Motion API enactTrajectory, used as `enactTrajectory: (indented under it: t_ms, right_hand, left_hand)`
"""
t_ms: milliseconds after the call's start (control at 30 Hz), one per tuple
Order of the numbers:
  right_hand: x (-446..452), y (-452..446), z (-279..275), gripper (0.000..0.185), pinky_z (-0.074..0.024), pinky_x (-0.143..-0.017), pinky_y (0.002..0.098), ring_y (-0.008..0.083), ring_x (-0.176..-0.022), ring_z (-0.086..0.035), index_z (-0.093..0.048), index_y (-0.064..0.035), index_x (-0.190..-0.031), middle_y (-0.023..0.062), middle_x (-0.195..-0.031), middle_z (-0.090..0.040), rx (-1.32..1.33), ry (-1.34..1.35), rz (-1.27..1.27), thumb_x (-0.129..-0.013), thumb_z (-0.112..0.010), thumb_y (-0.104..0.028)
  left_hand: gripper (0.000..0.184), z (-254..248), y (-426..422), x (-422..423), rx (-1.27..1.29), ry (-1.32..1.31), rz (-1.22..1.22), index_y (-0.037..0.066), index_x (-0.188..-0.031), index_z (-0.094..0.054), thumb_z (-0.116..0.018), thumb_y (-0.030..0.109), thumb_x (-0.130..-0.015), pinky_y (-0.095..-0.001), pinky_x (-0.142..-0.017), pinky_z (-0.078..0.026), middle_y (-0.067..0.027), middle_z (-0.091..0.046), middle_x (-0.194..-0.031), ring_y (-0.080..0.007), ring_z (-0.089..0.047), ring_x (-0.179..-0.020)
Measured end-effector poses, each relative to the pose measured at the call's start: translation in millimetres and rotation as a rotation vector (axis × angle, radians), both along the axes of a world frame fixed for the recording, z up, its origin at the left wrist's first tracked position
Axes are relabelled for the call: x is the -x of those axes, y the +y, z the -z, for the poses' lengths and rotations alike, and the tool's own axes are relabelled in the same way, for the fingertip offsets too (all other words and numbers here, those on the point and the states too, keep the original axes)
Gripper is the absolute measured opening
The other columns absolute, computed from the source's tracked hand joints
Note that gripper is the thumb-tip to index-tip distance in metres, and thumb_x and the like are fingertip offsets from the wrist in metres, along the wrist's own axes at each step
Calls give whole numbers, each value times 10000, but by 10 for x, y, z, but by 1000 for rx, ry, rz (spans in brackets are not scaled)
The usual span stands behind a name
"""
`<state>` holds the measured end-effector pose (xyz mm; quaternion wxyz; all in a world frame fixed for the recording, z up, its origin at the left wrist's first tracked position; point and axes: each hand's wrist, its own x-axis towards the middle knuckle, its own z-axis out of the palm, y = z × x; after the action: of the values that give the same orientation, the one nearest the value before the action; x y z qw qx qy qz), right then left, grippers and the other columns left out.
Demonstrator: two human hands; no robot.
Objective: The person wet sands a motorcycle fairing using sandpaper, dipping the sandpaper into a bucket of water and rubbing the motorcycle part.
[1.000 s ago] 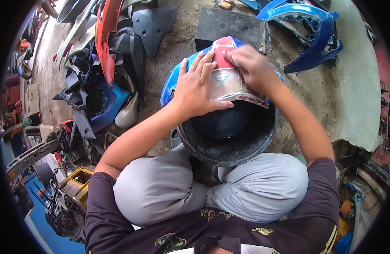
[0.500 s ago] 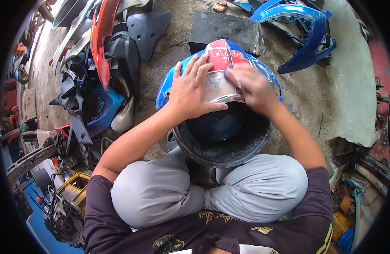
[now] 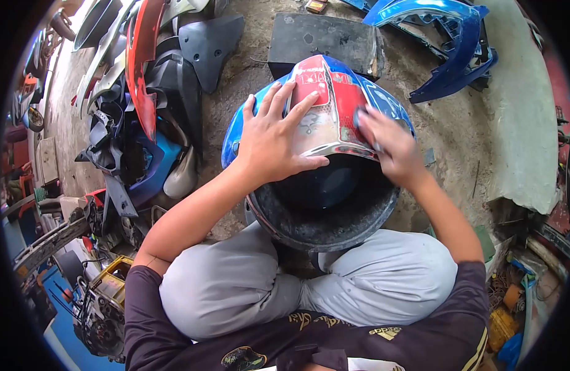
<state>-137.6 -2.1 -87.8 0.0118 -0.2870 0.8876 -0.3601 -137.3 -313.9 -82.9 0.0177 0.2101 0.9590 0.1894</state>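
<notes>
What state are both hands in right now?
Left hand: open, spread on the curved, glossy red-and-blue panel.
Right hand: curled around a small dark piece, too blurred to identify.

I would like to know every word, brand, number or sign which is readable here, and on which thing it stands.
"adidas", upside down in this view: on the dark shirt, beside its gold striped mark.
Larger gold lettering on the same shirt: partly lost in folds, not surely readable.
Worn lettering on the red panel of the blue shell: too faint to read.
Small box at the top edge: print too small.
</notes>
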Motion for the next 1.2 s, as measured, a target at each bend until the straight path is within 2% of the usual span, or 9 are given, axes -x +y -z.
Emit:
enactTrajectory:
  t_ms: [133, 300, 400, 533, 667, 933, 1000, 1100, 1200]
  right_hand:
    - [-183, 148, 5, 460, -471, -1219, 491, 436, -1510, -530, -688, -49, -1462, 170, -1529, -664, -89, 37, -56, -1003, -661, -39]
    - [602, -330, 142, 407, -435, -1243, 499, 485, -1532, -471, -662, -39, -1479, 189, -1558, -631, 21, -61, 101, -1092, -597, -149]
    - [615, -330, 207, 428, -432, -1239, 498, 495, -1522, -473, -636, -36, -1502, 199, -1559, -624, -5, -33, 88, -1112, -575, -200]
    - [-197, -41, 55, 458, -385, -1273, 530, 471, -1565, -429, -611, -65, -1537, 166, -1606, -593, 14, -54, 115, -1090, -599, -166]
    - [-444, 109, 21, 474, -355, -1291, 540, 477, -1580, -403, -603, -58, -1542, 155, -1626, -577, -172, 18, 52, -1081, -609, -168]
    - [925, -460, 331, 523, -329, -1304, 524, 502, -1579, -384, -577, -53, -1570, 195, -1615, -577, -114, -121, 117, -1134, -517, -335]
    - [511, -349, 249, 512, -309, -1301, 578, 493, -1580, -390, -553, -55, -1583, 214, -1605, -578, -66, -58, 150, -1135, -531, -301]
    - [-334, -43, -2, 532, -245, -1312, 638, 475, -1609, -362, -537, -82, -1610, 153, -1653, -550, -90, -99, 120, -1086, -600, -151]
    - [-665, 134, -75, 548, -242, -1308, 654, 485, -1625, -326, -525, -111, -1632, 117, -1667, -548, -216, -102, 107, -1091, -594, -171]
  left_hand:
    - [1182, -1, 11, -9, 1, 1, 2, 248, -1666, -487, -900, 715, -662, -678, -1267, -225, -195, -380, -1720, -434, -345, -1597]
    - [1175, -36, 37, 15, 24, 13, 11, 234, -1661, -485, -898, 698, -664, -664, -1261, -236, -208, -385, -1706, -433, -366, -1580]
    - [1173, -57, 34, 3, 38, 7, 14, 224, -1655, -489, -895, 703, -664, -660, -1256, -241, -212, -391, -1698, -434, -369, -1576]
    - [1169, -47, 22, 15, 25, 18, 21, 216, -1651, -490, -889, 708, -668, -666, -1249, -244, -213, -395, -1690, -436, -377, -1567]
    - [1164, -17, 44, -17, 22, 25, 21, 211, -1649, -493, -885, 711, -674, -669, -1242, -250, -214, -397, -1683, -437, -381, -1560]
    - [1164, -49, 32, -5, 30, 13, 19, 217, -1642, -500, -898, 712, -668, -659, -1246, -244, -211, -399, -1680, -430, -365, -1570]
    - [1164, -61, 34, 7, 25, 4, 11, 220, -1641, -502, -898, 717, -666, -658, -1245, -241, -208, -401, -1682, -428, -362, -1573]
    - [1172, -19, 19, 15, 28, 19, 14, 222, -1640, -503, -894, 733, -660, -658, -1237, -250, -201, -402, -1685, -428, -360, -1575]
    - [1177, 9, 19, 8, 33, 46, 16, 218, -1636, -508, -890, 747, -657, -657, -1230, -257, -197, -403, -1687, -431, -358, -1575]
